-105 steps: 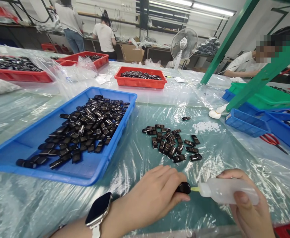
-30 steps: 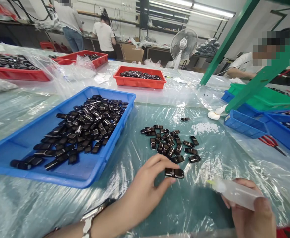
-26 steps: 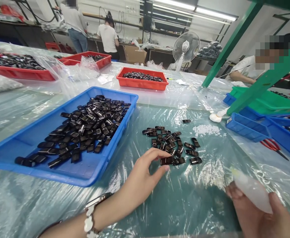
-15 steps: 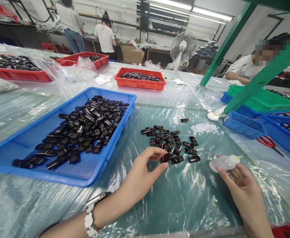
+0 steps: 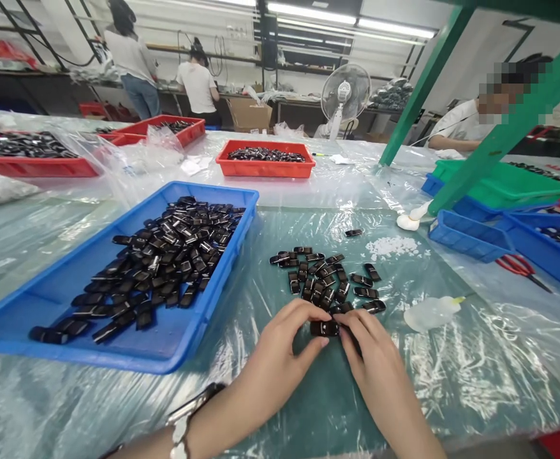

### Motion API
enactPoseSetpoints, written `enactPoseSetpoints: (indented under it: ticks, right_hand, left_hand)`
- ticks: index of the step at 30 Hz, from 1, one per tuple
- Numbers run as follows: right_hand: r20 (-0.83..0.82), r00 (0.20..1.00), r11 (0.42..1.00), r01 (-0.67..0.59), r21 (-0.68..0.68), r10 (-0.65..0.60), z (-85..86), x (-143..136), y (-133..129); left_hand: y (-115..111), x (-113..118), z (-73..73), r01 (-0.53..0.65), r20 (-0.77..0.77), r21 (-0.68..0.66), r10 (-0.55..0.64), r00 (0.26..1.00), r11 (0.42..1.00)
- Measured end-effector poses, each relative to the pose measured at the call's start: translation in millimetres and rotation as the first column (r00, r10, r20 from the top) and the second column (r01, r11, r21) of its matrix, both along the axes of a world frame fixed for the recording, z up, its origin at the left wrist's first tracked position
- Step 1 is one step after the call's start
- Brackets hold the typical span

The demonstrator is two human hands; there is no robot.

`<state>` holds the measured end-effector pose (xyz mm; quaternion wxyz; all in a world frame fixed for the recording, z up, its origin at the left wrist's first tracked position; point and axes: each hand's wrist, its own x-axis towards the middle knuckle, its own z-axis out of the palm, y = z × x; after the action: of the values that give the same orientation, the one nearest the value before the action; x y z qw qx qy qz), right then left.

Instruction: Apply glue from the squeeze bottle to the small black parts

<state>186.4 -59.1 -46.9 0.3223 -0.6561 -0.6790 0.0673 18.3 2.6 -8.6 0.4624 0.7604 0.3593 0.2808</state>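
Observation:
A small glossy black piece (image 5: pixel 324 328), shaped like a toy car body, is pinched between thumb and fingers of my left hand (image 5: pixel 292 338). Against its right end, the fingertips of my right hand (image 5: pixel 368 344) are pressed together; the exact contact is partly hidden. Just beyond my hands, several similar black pieces (image 5: pixel 326 271) lie loosely grouped on the green tabletop. A translucent squeeze bottle (image 5: pixel 430 313) with a yellow tip and thin needle rests on its side, to the right of my right hand. Behind it is a scatter of small white bits (image 5: pixel 392 248).
A blue tray (image 5: pixel 175 357) heaped with black pieces stands at left. Red trays (image 5: pixel 265 169) stand farther back. At right are a green post (image 5: pixel 490 134), a small blue bin (image 5: pixel 471 239) and red-handled scissors (image 5: pixel 514 263). Co-workers are in the background.
My right hand has let go of the squeeze bottle, now lying on the table, and moved left to the black piece. My left hand has drawn that piece slightly nearer.

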Motion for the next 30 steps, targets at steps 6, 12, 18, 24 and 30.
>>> enactPoseSetpoints:
  ticks: [6,12,18,24,30]
  right_hand:
    - [-0.008,1.000,1.000,0.010,-0.024,-0.010,5.6,4.5,9.2]
    - [-0.123,0.992,0.997,0.022,-0.071,-0.030,8.4,2.4,16.9]
    - [-0.472,0.881,0.989,-0.054,-0.141,-0.019,19.0,3.3,0.6]
    - [-0.946,0.274,0.960,-0.164,-0.226,-0.176,31.5,-7.1,-15.8]
    - [-0.965,0.112,0.953,-0.165,-0.254,-0.237,38.2,-15.8,-15.3]
  left_hand:
    - [-0.9,0.0,-1.3,0.028,-0.014,0.066,-0.027,1.000,0.997]
    - [-1.3,-1.7,0.6,0.060,-0.103,0.263,-0.034,0.994,0.963]
    - [-4.1,-2.7,1.4,0.093,-0.136,0.407,-0.041,0.990,0.909]
    - [-5.4,-3.0,1.4,0.139,-0.116,0.373,-0.103,0.988,0.917]
    - [-4.8,-2.5,2.6,0.159,-0.095,0.342,-0.134,0.986,0.926]
